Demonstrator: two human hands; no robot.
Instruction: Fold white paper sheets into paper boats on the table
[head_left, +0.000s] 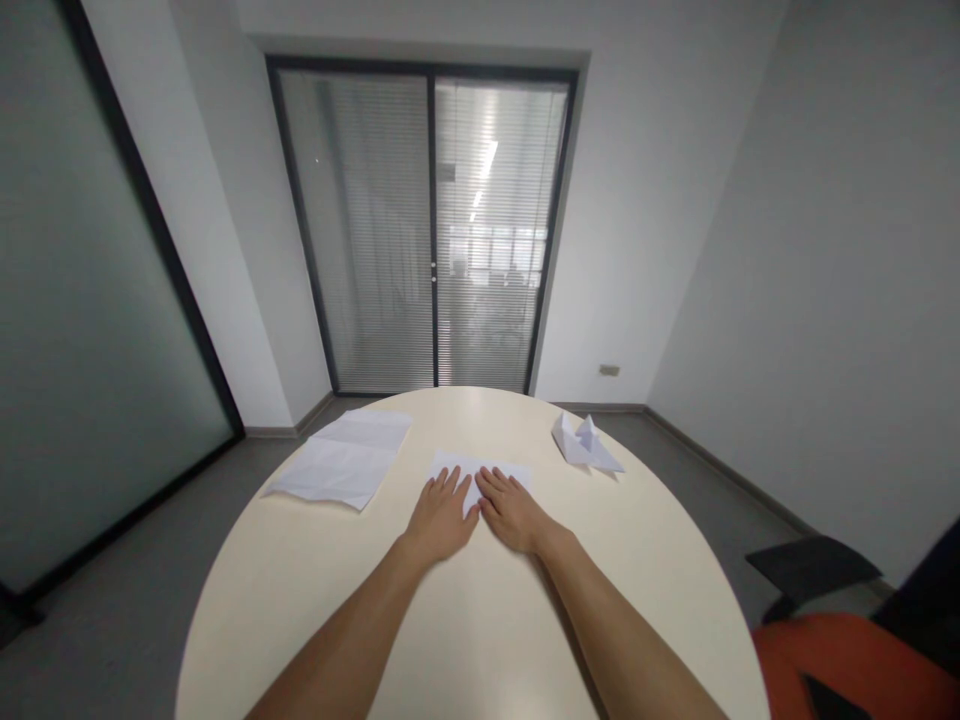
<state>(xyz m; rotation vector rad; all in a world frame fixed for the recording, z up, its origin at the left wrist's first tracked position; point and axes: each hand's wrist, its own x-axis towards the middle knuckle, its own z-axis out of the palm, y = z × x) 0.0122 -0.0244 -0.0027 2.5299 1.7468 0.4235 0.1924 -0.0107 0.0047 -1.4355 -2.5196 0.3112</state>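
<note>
A small white sheet of paper point(471, 466) lies on the round table point(465, 640), partly covered by both hands. My left hand point(440, 513) rests flat on its left part, fingers spread. On the right part lies my right hand point(513, 510), palm down with its fingers stretched out. The two thumbs almost meet near the paper's lower edge. That edge and any folds under the palms are hidden.
Toward the table's left edge lies a larger creased white paper point(341, 460). Folded white paper shapes point(585, 445) with raised points stand at the back right. An orange-seated chair point(847, 660) with a black armrest is beside the table at the lower right.
</note>
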